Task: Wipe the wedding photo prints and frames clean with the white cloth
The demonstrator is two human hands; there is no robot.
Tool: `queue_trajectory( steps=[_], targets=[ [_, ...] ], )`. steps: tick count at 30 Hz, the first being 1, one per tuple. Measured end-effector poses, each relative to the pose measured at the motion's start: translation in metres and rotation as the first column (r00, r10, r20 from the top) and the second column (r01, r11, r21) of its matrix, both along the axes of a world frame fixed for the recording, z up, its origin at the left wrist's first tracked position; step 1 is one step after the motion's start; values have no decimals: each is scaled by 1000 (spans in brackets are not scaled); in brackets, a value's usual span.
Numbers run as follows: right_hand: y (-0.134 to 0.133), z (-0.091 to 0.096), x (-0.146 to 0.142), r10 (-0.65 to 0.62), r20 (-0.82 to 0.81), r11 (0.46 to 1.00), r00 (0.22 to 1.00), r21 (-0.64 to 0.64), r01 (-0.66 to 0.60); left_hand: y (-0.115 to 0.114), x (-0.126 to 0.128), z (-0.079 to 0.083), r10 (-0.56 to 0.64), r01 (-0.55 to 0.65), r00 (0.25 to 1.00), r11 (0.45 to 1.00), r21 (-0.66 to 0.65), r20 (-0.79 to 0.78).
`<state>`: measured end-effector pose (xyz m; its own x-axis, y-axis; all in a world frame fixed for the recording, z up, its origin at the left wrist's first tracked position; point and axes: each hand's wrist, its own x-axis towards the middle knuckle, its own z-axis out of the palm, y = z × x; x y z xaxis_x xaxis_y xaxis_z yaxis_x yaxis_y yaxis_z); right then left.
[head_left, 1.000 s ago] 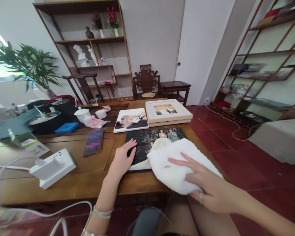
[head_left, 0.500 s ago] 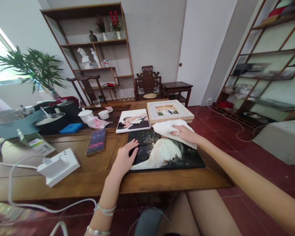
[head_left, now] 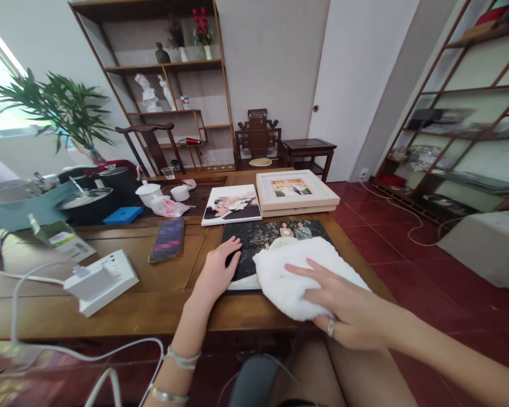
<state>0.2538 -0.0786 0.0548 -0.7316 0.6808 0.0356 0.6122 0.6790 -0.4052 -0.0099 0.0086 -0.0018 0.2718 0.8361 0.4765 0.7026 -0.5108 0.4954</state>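
A dark photo panel [head_left: 254, 234] of a couple lies flat near the front edge of the wooden table [head_left: 237, 314]. My left hand [head_left: 220, 268] rests on the panel's left edge, fingers stretched out and holding nothing. With my right hand [head_left: 343, 305] I press a folded white cloth [head_left: 280, 277] onto the panel's lower right part, the fingers spread over it and the thumb at its near edge. The cloth hides much of the picture and overhangs its near side.
Behind the panel lie a smaller photo panel [head_left: 231, 204] and a light wooden picture frame [head_left: 297, 192]. A white power strip [head_left: 108, 282] with cables, a blue box [head_left: 123, 215], a small carton [head_left: 68, 240], a white teapot [head_left: 149, 193] and pots stand to the left.
My right hand has drawn the white cloth from the panel's far right corner down toward me, uncovering the couple in the picture. My left hand has stayed at the left edge.
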Motion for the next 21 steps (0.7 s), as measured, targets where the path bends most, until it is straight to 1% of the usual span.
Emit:
queue_trajectory(
  steps=[2,3,6,7,9,11,12,14,17,19,21],
  targets=[
    [19,-6,2,-8,-34,999,999,52,10,0,0,0,-4,4,1000,1000,0,9],
    [32,-9,4,-38,-42,996,998,76,41,0,0,0,-5,5,1000,1000,0,15],
    [78,-19,11,-195,-46,973,980,120,199,-1,0,1,-6,6,1000,1000,-4,21],
    [92,-21,12,-226,-49,964,973,129,231,-1,0,1,-5,5,1000,1000,-5,20],
    [115,-22,13,-254,-57,954,966,147,259,-1,0,2,-4,4,1000,1000,-5,22],
    [125,-21,9,-237,-64,955,969,169,244,-1,0,2,1,-1,1000,1000,0,27],
    [124,-20,5,-219,-63,957,974,179,227,-1,0,2,1,-1,1000,1000,1,29],
    [111,-19,-4,-177,-52,964,983,193,184,-1,0,1,2,-2,1000,1000,2,31],
    [68,-18,-20,-86,-25,976,996,197,89,-1,0,1,6,-6,1000,1000,2,21],
    [36,-16,-29,4,-17,984,1000,179,-1,0,0,2,4,-4,1000,1000,-4,3],
    [12,-14,-35,89,-14,985,996,150,-86,-1,0,2,-5,5,1000,1000,-15,-15]
  ],
)
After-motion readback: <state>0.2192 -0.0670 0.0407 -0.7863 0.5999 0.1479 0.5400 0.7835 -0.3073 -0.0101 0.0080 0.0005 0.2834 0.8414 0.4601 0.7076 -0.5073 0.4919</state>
